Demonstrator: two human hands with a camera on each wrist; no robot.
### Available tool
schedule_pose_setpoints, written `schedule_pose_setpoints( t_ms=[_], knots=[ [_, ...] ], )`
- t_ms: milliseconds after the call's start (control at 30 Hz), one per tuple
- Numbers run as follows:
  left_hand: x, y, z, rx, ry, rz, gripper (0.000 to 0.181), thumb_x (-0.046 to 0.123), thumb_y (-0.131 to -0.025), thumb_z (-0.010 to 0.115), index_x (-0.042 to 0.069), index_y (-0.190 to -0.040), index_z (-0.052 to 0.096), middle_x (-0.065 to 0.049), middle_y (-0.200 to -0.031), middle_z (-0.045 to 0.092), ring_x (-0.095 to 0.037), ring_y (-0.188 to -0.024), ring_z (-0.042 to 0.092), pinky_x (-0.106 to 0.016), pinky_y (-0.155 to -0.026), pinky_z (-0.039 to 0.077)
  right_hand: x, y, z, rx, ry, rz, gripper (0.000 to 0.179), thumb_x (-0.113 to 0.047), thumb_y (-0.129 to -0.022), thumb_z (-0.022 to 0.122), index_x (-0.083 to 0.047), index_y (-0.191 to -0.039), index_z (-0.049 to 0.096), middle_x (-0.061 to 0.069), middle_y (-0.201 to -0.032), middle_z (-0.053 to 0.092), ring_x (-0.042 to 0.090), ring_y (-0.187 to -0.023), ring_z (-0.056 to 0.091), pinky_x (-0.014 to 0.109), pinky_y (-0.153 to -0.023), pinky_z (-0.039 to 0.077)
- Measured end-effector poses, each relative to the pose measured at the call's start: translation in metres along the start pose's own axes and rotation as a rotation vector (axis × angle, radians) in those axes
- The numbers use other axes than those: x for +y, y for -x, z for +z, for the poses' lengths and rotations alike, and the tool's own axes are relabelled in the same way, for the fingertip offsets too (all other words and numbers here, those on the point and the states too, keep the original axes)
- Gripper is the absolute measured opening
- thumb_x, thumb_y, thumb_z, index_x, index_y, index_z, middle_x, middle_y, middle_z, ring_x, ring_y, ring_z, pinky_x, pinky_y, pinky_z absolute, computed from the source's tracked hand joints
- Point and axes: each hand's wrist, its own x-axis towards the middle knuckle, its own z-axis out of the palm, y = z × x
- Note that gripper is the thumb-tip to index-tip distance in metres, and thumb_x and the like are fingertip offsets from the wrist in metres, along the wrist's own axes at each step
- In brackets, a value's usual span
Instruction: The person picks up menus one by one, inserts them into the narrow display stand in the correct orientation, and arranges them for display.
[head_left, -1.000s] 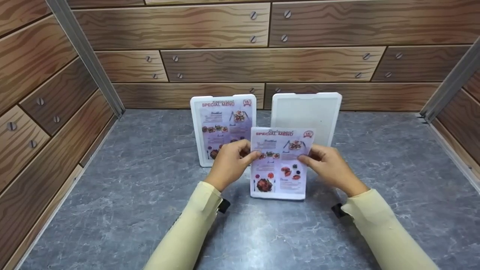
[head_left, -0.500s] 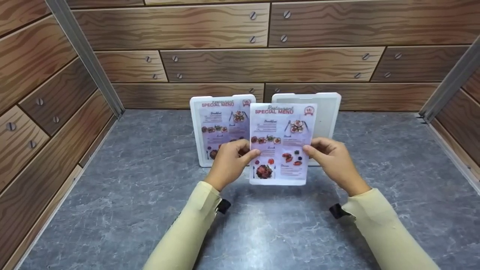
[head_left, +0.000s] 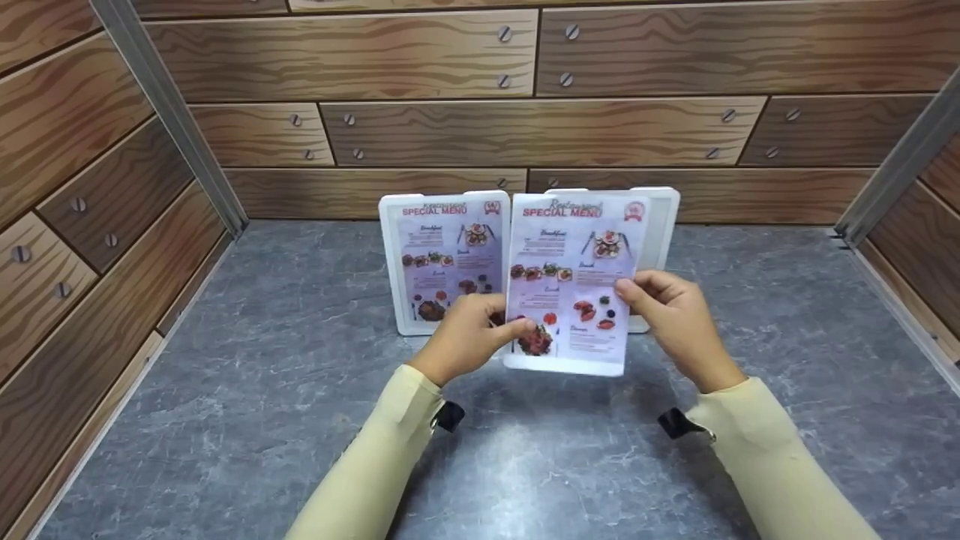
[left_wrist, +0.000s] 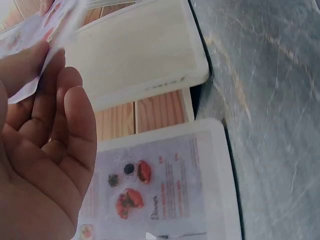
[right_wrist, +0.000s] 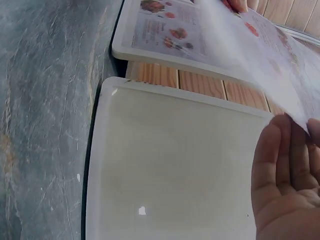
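Note:
A printed menu sheet (head_left: 574, 289) stands upright between both hands in the head view. My left hand (head_left: 476, 334) pinches its lower left edge, thumb in front. Higher up on the opposite edge, my right hand (head_left: 675, 322) pinches the sheet between thumb and fingers. Behind the sheet is a blank white display frame (head_left: 658, 232), mostly covered in the head view; its pale face (right_wrist: 185, 160) fills much of the right wrist view. To the left, a second white frame (head_left: 391, 262) bears a matching menu (head_left: 450, 251).
Both frames stand upright on a grey marbled tabletop (head_left: 262, 390). A wood-plank patterned wall (head_left: 420, 131) rises at the back, with similar panels at the sides and grey metal strips (head_left: 172, 112) in the corners. Black wrist straps (head_left: 450, 416) show below the sleeves.
The menu sheet has risen and then shifted slightly right, in front of the blank frame. My left thumb has slid lower along its left edge. The two frames have stayed put.

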Motion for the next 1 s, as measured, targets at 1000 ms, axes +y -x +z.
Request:
schedule_pose_setpoints(
  t_ms=[1000],
  knots=[
    [-0.006,0.0,-0.001,0.058,0.098,-0.017,0.027,0.023,-0.1,0.066,0.012,-0.124,0.072,0.003,-0.102,0.072,-0.015,-0.089,0.067,-0.033,-0.08,0.057,0.009,-0.005,-0.009,0.137,0.026,-0.072,0.022,-0.005,-0.1,0.067,0.016,-0.103,0.07,-0.005,-0.08,0.074,0.008,-0.073,0.067,0.021,-0.068,0.056]
  ],
)
